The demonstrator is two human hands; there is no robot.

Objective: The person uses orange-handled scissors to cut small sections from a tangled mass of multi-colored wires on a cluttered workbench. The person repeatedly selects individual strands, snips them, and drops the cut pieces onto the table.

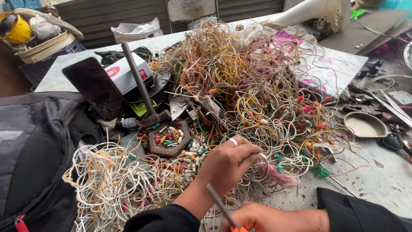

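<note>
The left hand (227,165) pinched a thin wire (274,172) from the tangled heap (249,94) mid-worktop, while the right hand (266,217), at the near edge, gripped scissors (221,206). It looked like snipping; the blade needed bringing to the held strand. A hexagonal dish (168,138) of cut ends sat just beside.

white box (126,74) with red labels, dark phone screen (95,88) leaning beside

Grey concrete slab table (377,180), stained and pitted. Dark corrugated metal shutter (107,17) behind. Folding chair back (191,9) against it. Stacked trays and yellow helmet (17,30) far left. Flat daylight, soft shadows.
</note>
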